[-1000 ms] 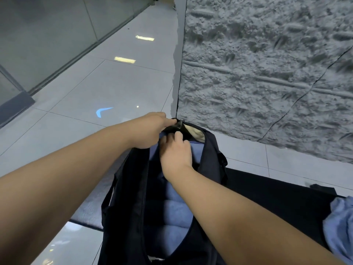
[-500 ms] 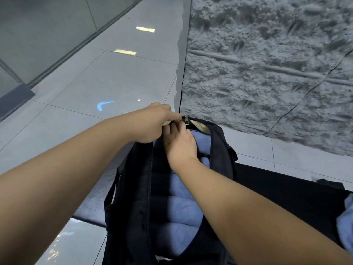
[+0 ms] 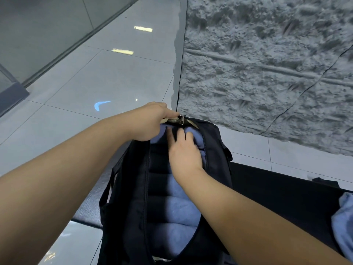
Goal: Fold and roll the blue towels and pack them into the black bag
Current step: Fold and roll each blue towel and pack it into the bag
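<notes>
The black bag (image 3: 128, 188) lies open on a dark bench, its mouth running away from me. Several rolled blue towels (image 3: 172, 211) lie side by side inside it. My left hand (image 3: 150, 121) grips the far end of the bag's opening beside the metal zipper pull (image 3: 181, 121). My right hand (image 3: 183, 152) rests with fingers spread on the farthest towel roll (image 3: 196, 136), just below the zipper pull. A loose blue towel (image 3: 343, 222) lies on the bench at the right edge.
The dark bench (image 3: 277, 188) runs under the bag towards the right. A rough grey wall (image 3: 267, 64) rises just behind the bag. Glossy pale floor tiles (image 3: 86, 83) spread to the left, with a glass partition (image 3: 38, 35) at far left.
My right hand has come off the zipper pull and dropped onto the farthest towel roll, fingers now spread. My left hand keeps its hold on the bag's far end.
</notes>
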Demonstrator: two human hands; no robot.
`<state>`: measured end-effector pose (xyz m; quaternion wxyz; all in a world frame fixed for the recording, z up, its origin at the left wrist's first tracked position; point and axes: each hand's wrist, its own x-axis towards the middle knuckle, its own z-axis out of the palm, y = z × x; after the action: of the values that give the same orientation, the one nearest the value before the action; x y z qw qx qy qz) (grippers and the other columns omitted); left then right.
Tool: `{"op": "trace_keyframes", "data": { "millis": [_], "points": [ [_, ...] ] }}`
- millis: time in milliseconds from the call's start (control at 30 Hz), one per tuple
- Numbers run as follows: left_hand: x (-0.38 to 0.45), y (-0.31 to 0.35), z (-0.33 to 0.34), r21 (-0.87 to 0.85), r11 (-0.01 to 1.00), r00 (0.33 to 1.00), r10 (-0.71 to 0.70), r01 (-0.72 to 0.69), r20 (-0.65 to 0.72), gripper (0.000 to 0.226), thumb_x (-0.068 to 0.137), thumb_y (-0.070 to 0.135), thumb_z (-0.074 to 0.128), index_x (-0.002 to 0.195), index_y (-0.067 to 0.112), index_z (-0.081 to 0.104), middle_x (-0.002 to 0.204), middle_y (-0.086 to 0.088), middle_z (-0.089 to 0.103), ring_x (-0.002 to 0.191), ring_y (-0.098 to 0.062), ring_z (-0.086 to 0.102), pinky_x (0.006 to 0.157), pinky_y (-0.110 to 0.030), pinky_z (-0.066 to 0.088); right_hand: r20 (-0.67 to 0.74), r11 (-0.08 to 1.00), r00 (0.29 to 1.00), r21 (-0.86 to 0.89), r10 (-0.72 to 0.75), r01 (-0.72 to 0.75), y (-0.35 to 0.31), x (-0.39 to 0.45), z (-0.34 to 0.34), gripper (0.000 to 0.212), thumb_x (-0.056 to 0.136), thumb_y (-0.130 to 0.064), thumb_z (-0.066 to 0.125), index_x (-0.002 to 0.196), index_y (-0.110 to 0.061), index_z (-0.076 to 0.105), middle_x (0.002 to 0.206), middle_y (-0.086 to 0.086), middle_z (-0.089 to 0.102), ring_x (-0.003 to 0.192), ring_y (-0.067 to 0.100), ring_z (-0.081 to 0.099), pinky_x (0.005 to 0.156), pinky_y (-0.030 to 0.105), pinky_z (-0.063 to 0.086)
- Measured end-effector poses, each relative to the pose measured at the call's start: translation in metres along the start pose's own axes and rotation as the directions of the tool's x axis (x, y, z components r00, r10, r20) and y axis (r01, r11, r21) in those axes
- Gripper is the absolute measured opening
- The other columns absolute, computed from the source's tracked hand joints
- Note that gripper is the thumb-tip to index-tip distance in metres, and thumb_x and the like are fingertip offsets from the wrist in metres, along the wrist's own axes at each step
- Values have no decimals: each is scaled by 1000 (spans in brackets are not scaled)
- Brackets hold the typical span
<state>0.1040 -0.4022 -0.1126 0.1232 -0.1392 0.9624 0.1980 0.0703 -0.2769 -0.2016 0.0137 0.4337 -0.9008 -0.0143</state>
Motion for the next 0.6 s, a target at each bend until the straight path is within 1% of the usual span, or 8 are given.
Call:
{"op": "trace_keyframes", "data": {
  "millis": [67,133,233,267,367,433,467,600],
  "points": [
    [-1,2,-1,-33,999,1000,-15,15,-14,75,82,-17,30,144,24,33,103,0,38,128,-19,33,85,-16,27,-20,994,994,-33,104,-105,-7,8,4,66,84,-18,57,143,-5,30,116,11,53,107,23,52,66,24,49],
    [-4,6,-4,-61,998,999,-26,24,-29,70,85,-14,33,144,25,34,121,-7,42,134,-21,30,92,-17,26,4,988,988,26,152,-152,-12,17,-6,58,67,-28,73,117,-5,53,91,7,64,89,19,61,53,20,47],
    [-9,10,-9,-100,994,998,-39,34,-48,63,89,-8,37,143,24,36,141,-10,36,134,-22,31,87,-15,24,107,994,992,72,70,-78,-9,26,3,30,92,-13,45,121,-3,44,118,15,52,117,29,44,77,28,48],
    [-11,10,-10,-103,994,998,-43,37,-53,65,88,-9,36,143,25,36,144,-10,34,134,-21,31,86,-14,24,28,996,998,71,59,-61,-11,29,6,30,93,-11,39,122,-6,47,121,11,50,117,26,44,78,28,46],
    [-13,10,-11,-106,993,997,-51,45,-55,66,87,-9,34,143,27,36,145,-9,33,135,-19,30,86,-12,24,-140,992,982,50,123,-117,-18,29,9,38,83,-14,36,105,-18,66,106,-2,57,96,14,55,68,21,44],
    [-13,10,-11,-112,993,997,-52,45,-56,64,88,-7,34,143,27,36,144,-10,34,135,-20,30,82,-11,23,-1,980,988,123,157,-155,-24,27,6,51,79,-7,23,104,-11,67,103,0,58,95,16,56,70,22,45],
    [-13,11,-11,-113,993,997,-50,43,-54,64,88,-7,35,143,27,36,144,-10,34,134,-20,30,83,-12,23,-51,978,982,113,182,-176,-24,27,6,52,76,-8,22,95,-10,71,96,-1,60,88,14,59,66,21,46],
    [-13,10,-6,-135,990,999,-43,38,-32,64,88,-9,34,142,24,36,133,-14,40,132,-23,33,92,-19,26,43,971,976,108,212,-215,-29,19,9,50,72,-14,24,81,-10,73,77,1,65,70,16,60,58,23,45]
  ]
}}
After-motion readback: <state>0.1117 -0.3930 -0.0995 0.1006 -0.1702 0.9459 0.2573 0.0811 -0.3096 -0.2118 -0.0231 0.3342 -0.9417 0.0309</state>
